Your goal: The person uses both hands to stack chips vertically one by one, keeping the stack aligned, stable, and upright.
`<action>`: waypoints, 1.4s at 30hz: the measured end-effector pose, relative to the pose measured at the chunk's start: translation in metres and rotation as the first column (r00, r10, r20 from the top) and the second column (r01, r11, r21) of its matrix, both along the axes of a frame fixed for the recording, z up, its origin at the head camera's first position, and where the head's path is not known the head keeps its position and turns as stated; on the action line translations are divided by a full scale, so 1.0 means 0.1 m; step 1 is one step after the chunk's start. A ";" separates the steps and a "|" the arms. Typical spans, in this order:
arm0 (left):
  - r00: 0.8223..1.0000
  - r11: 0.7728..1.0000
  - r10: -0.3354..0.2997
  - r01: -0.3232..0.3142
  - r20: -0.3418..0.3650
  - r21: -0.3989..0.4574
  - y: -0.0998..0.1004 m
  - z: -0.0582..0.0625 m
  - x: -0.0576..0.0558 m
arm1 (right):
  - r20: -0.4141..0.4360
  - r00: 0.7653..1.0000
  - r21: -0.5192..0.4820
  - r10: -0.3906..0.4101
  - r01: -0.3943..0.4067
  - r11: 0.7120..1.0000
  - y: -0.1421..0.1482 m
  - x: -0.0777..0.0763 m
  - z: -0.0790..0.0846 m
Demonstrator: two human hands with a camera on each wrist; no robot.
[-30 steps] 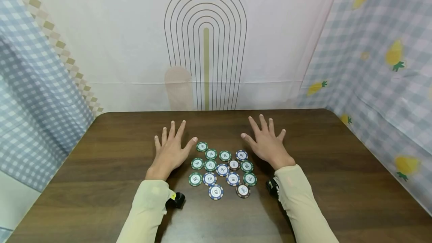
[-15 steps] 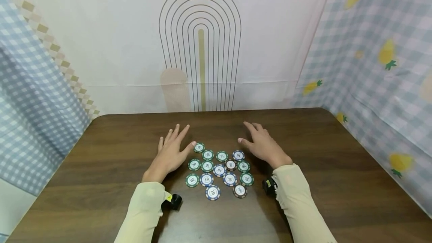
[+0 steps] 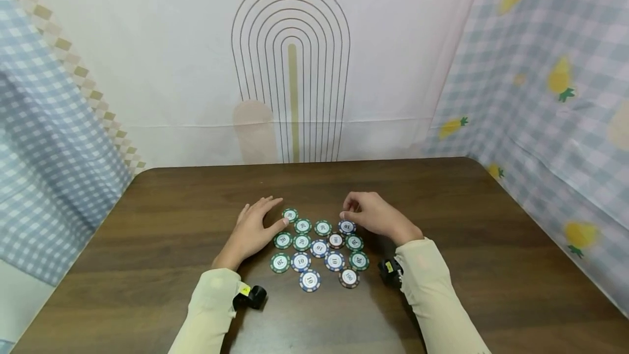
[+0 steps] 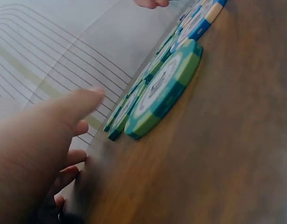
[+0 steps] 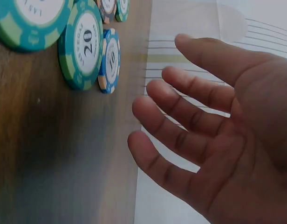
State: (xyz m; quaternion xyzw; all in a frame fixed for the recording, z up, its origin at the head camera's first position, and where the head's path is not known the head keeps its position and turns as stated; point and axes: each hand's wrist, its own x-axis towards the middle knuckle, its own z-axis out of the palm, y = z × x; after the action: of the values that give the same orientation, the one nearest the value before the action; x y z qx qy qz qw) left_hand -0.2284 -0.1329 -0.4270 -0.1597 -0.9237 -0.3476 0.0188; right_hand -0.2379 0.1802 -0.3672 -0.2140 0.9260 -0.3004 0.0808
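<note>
Several poker chips lie flat in a loose cluster on the table, among them a green chip [image 3: 280,263], a blue chip [image 3: 309,281] and a dark brown chip [image 3: 349,277]. My left hand [image 3: 251,231] is at the left side of the cluster, fingers relaxed, thumb close to the farthest green chip [image 3: 290,214]. Whether the thumb touches it, I cannot tell. On the far right side, my right hand [image 3: 380,216] hovers with loosely bent fingers just beyond a blue 10 chip [image 3: 346,227]. In the right wrist view the fingers [image 5: 157,88] are spread apart, holding nothing.
The brown wooden table [image 3: 172,195] has rounded far corners. A white cloth [image 3: 187,59] with printed arches hangs behind it, and checked curtains [image 3: 530,70] hang at both sides. A small black camera [image 3: 256,297] sits on the left wrist.
Both hands have lowered toward the chips, and their spread fingers have relaxed and bent. The right fingers have drawn in near the far blue chip. The head view has shifted slightly.
</note>
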 end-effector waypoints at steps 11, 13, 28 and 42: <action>0.997 0.988 0.001 0.011 -0.077 0.153 0.03 -0.07 0.08 | 0.015 0.994 -0.080 0.111 -0.110 0.991 -0.10 0.01 -0.15; 0.995 0.986 -0.019 0.036 -0.102 0.163 0.03 -0.10 0.10 | 0.017 0.994 -0.093 0.107 -0.105 0.990 -0.14 0.04 -0.21; 0.968 0.981 -0.173 0.186 -0.183 0.059 0.07 -0.12 0.15 | 0.037 0.951 -0.025 0.306 -0.305 0.952 -0.33 0.12 -0.27; 0.969 0.991 -0.133 0.125 -0.207 -0.050 0.21 -0.14 0.21 | 0.016 0.964 0.123 0.264 -0.264 0.957 -0.43 0.17 -0.25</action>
State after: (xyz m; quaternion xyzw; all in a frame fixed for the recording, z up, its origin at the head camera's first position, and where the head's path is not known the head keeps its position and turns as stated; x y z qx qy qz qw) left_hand -0.2075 -0.1119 -0.4409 -0.2556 -0.9105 -0.3123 0.0906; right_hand -0.2209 0.1377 -0.3924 -0.3305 0.9059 -0.2289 0.1331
